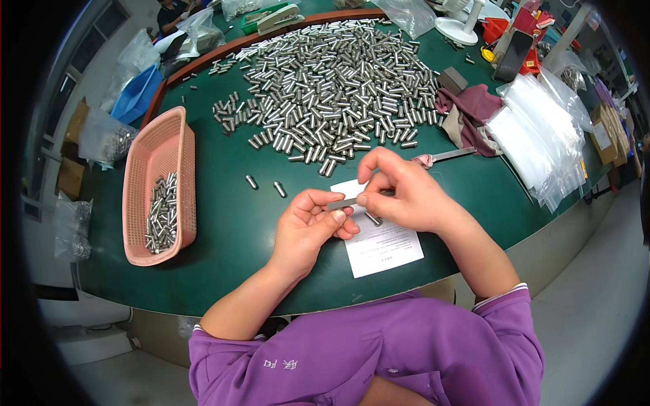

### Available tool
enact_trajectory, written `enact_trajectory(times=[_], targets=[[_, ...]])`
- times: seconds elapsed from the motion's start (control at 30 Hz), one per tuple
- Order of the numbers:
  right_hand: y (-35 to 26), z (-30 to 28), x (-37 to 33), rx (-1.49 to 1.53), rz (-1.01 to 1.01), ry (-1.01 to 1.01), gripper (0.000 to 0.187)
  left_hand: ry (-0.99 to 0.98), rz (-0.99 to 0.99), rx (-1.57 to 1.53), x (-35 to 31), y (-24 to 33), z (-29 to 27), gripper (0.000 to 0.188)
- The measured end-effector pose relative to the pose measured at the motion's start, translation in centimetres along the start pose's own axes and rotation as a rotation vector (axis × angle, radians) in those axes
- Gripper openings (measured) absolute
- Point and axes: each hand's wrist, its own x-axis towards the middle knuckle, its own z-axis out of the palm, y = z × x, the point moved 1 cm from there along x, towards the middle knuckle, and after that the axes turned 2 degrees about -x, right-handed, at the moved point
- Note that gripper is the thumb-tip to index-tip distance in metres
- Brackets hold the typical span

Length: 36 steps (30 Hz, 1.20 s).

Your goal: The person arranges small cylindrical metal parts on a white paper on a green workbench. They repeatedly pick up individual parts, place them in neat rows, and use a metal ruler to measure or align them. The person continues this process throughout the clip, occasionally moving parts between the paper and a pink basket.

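Note:
Between my two hands is a short, flat grey strip (342, 203), its exact kind unclear. My left hand (308, 227) pinches one end with thumb and fingers, and my right hand (399, 193) pinches the other. Beneath them a white printed sheet (386, 250) lies on the green table. One metal pin (373, 218) shows on the sheet beside my right hand's fingers. Beyond my hands spreads a big heap of short, shiny metal pins (338, 88). Two loose pins lie apart from it, one (251, 182) farther left and one (279, 189) closer to my left hand.
A pink plastic basket (186, 196) holding some pins stands at the left. Right of the heap are a maroon cloth (474, 108), a grey block (452, 80), a blade with a wrapped handle (453, 153) and clear plastic bags (535, 128). A stapler (279, 19) sits at the back.

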Motion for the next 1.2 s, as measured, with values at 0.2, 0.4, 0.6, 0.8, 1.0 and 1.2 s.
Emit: enact_trajectory(times=[0.2,0.4,0.6,0.8,1.0,1.2], targets=[[-0.5,0.7,0.4,-0.112,-0.124,0.031,0.026,-0.044,-0.04,0.023,0.2,-0.4,-0.2,0.022],[0.4,-2.3,-0.4,0.087,0.045,0.052,0.026,0.023,0.039,-0.039,0.2,0.4,-0.6,0.022],[0.0,0.7,0.2,-0.041,-0.063,0.018,0.028,-0.025,-0.014,0.028,0.3,0.0,-0.1,0.021],[0.2,-0.9,-0.3,-0.029,0.024,-0.003,0.026,-0.061,0.019,0.02,0.2,-0.2,-0.3,0.023],[0.3,-0.4,0.2,-0.064,-0.064,0.072,0.026,-0.06,0.037,0.009,0.5,-0.2,-0.6,0.022],[0.3,-1.1,-0.1,0.099,0.014,0.069,0.028,-0.053,0.055,-0.032,0.5,0.3,-0.1,0.024]])
